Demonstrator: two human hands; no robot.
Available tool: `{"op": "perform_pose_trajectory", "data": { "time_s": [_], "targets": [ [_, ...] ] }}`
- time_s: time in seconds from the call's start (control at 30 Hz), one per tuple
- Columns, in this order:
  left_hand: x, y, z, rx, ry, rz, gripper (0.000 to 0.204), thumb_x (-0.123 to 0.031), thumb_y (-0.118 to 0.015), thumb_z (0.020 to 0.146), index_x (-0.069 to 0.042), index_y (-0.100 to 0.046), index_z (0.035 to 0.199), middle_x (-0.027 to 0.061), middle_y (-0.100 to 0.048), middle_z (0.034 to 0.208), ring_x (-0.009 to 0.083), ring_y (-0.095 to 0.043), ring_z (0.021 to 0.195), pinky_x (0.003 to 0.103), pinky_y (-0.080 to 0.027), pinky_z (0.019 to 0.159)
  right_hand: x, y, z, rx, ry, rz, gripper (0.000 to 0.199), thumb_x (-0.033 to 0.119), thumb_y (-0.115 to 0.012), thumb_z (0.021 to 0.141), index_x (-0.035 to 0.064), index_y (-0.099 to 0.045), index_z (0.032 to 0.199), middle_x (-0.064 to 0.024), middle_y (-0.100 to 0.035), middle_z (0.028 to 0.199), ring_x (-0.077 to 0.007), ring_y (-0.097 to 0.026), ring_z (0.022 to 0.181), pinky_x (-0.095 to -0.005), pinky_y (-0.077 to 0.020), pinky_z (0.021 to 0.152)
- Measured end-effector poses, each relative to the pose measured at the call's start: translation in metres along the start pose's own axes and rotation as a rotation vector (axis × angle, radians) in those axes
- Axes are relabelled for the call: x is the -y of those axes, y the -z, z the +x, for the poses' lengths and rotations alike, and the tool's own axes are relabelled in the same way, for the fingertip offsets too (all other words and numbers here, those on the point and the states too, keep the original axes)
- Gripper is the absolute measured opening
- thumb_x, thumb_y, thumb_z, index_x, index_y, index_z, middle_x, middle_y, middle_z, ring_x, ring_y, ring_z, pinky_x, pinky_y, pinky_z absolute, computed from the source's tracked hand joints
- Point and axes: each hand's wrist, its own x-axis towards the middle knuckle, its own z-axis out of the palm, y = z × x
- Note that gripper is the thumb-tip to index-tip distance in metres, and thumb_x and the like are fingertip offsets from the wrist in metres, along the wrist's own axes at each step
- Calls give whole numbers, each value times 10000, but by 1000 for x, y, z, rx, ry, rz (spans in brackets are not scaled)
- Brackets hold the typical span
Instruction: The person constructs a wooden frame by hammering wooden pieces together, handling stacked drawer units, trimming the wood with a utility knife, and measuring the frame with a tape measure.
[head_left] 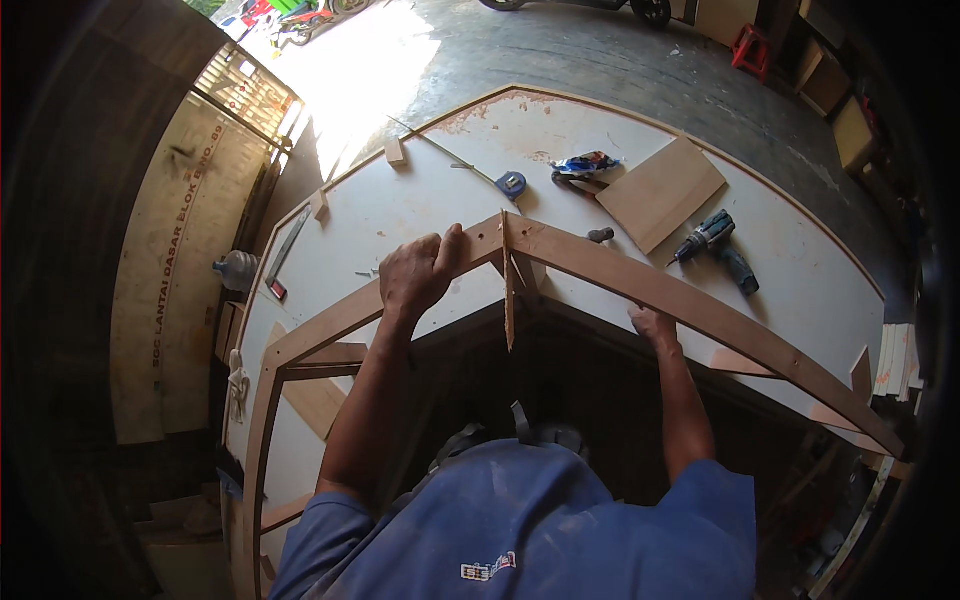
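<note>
A wooden frame [620, 272] with several joined rails stands across the near side of a white-topped table [450, 190]. My left hand [418, 272] is closed around its upper rail, left of the middle joint, with the thumb on top. My right hand [652, 324] is lower, below the right rail. Its fingers are curled at the frame's lower part and partly hidden by the upper rail. Between the hands, a thin, rough-edged wood strip [508, 285] sticks down from the middle joint.
On the table lie a cordless drill [715, 240], a wooden board [665, 195], a blue tape measure [512, 185] with its blade out, a hand tool with a long blade [290, 250] and small wood blocks [395, 152]. A red stool [750, 50] stands on the floor beyond.
</note>
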Motion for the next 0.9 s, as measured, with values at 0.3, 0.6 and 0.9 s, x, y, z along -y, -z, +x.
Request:
{"op": "perform_pose_trajectory", "data": {
  "time_s": [0.3,0.6,0.9],
  "targets": [
    [27,8,3,93,-139,-96,670,-607,-347,998,-69,-728,876,200,-695,791,377,-688,851,468,-502,790,131,6,-190,-208,-302,509,296,311,-699,900,36,-627,984,-152,-649,759,-322,-664,709,-404,-500,655],
    [109,44,-13,324,-184,-97,754,-629,-288,993,-61,-768,866,208,-704,818,389,-687,887,464,-494,875,286,-14,-242,-169,-157,514,345,350,-702,901,37,-635,1028,-197,-692,874,-415,-682,859,-460,-537,727],
    [133,48,-24,260,-261,-113,793,-577,-240,1013,25,-753,947,281,-709,940,439,-673,992,498,-484,930,340,8,-168,-291,33,176,352,386,-658,934,48,-643,1032,-219,-698,884,-428,-679,856,-491,-538,738]
  ]
}}
